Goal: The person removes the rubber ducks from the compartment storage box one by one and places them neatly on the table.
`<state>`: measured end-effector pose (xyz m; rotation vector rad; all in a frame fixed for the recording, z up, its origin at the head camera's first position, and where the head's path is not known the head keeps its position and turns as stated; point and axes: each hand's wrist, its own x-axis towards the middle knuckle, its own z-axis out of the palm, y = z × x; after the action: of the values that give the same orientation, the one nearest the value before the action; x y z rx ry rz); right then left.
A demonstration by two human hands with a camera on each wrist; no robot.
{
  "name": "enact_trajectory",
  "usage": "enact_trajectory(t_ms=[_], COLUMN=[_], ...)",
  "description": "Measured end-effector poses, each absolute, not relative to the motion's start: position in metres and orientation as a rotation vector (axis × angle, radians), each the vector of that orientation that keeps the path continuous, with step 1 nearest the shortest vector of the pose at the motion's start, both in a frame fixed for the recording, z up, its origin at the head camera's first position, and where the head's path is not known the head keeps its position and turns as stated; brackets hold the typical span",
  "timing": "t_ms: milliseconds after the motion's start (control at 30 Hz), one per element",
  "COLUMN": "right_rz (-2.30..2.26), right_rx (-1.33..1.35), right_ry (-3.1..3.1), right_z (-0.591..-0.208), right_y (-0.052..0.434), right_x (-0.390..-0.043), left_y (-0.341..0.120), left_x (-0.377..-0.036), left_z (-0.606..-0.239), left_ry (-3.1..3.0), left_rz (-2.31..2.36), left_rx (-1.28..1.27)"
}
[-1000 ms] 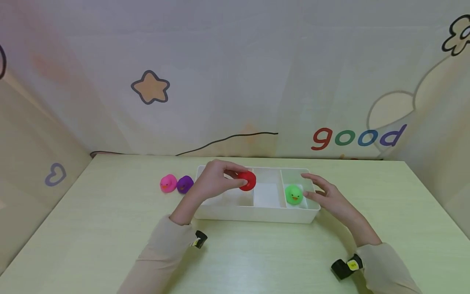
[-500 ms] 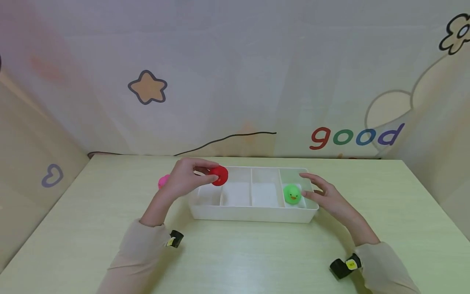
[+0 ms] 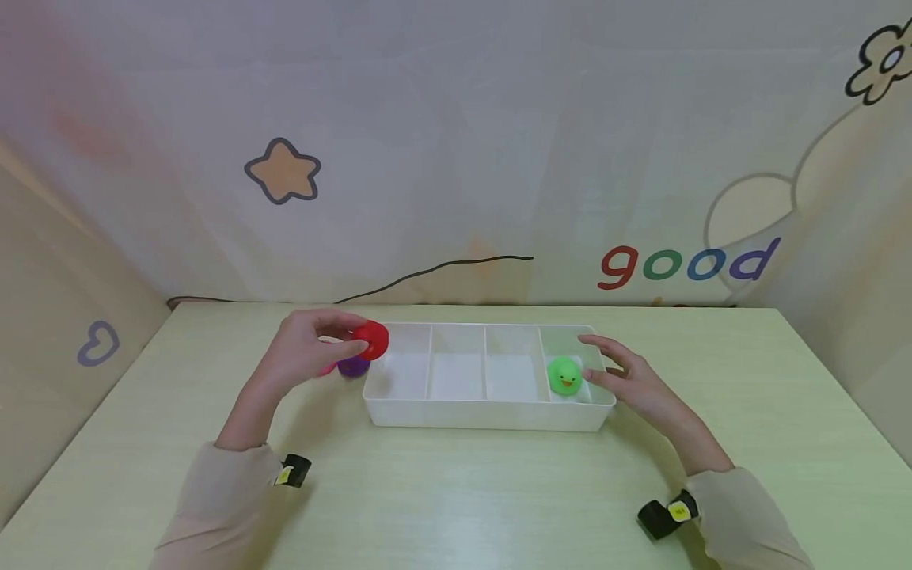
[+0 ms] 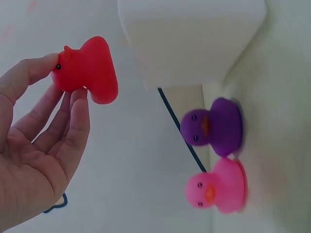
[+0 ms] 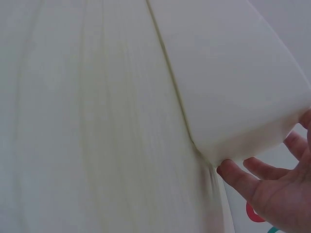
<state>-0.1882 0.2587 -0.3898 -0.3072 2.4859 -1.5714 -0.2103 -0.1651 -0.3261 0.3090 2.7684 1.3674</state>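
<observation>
In the head view my left hand [image 3: 306, 348] pinches a red rubber duck [image 3: 374, 340] between thumb and fingertips, above the left end of a white divided box [image 3: 484, 416]. The left wrist view shows the red duck [image 4: 92, 70] held at its head, its body sticking out from the fingertips. My right hand [image 3: 637, 388] is at the box's right end, fingers spread and loosely bent, thumb reaching over the rim. In the right wrist view the right hand's fingertips [image 5: 228, 167] lie against the box's end wall. A green rubber duck [image 3: 565, 375] sits in the rightmost compartment.
A purple duck [image 4: 226, 127] and a pink duck [image 4: 228, 187] stand side by side on the table [image 3: 456, 491], left of the box. In the head view my left hand partly covers both. A printed curtain [image 3: 442, 158] hangs behind the table.
My left hand has carried the red duck leftward, from over the middle of the box to its left end. The right hand and green duck have stayed in place.
</observation>
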Motion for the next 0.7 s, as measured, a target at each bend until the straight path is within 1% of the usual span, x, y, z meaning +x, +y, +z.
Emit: enact_trajectory(t_ms=[200,700], right_rz=[-1.577,-1.583], right_rx=[-0.298,-0.293], right_ry=[2.477,2.463], right_z=[-0.390,-0.390], right_y=[0.258,0.258], right_x=[-0.188,-0.188], left_y=[-0.185,-0.229], left_x=[-0.210,-0.215], left_z=[-0.327,-0.333], left_ry=[2.797,2.842], left_rz=[1.307,1.166], left_rx=[0.258,0.256])
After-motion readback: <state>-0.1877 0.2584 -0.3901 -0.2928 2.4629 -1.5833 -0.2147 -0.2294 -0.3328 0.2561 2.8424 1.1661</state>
